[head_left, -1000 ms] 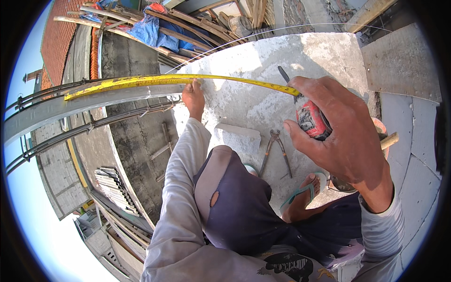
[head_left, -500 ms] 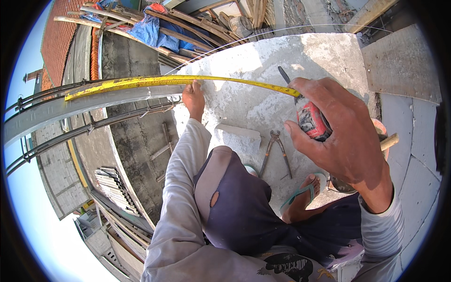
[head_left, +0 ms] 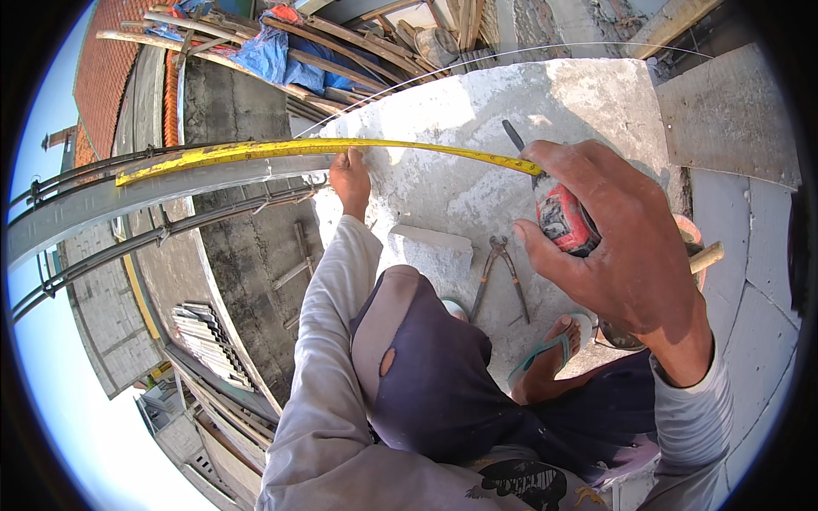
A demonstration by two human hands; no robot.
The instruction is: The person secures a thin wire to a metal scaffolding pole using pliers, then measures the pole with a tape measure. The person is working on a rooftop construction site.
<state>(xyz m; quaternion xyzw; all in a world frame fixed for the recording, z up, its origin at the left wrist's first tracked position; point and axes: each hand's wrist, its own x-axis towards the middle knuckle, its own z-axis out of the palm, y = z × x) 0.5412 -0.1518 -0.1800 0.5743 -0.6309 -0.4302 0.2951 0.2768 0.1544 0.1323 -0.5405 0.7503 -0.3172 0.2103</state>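
My right hand [head_left: 618, 226] is wrapped round a red and black tape measure [head_left: 564, 223]. Between its fingers a thin dark stick-like tool [head_left: 512, 134] also pokes out, its kind unclear. The yellow blade [head_left: 409, 145] bows out of the case to the left and lies along a long grey metal bar [head_left: 85, 206]. At the near end of that bar, my left hand [head_left: 350, 180] is closed with the thumb up against the blade's lower edge; its other fingers are mostly hidden beneath.
Pincers [head_left: 500, 277] and a pale block [head_left: 432, 249] lie on the concrete ledge [head_left: 477, 102] before my sandalled foot [head_left: 550, 358]. Dark rebar [head_left: 170, 228] runs beside the bar, past the ledge's drop on the left. A wooden handle [head_left: 706, 256] stands right. Timber and blue tarp [head_left: 273, 55] are piled beyond.
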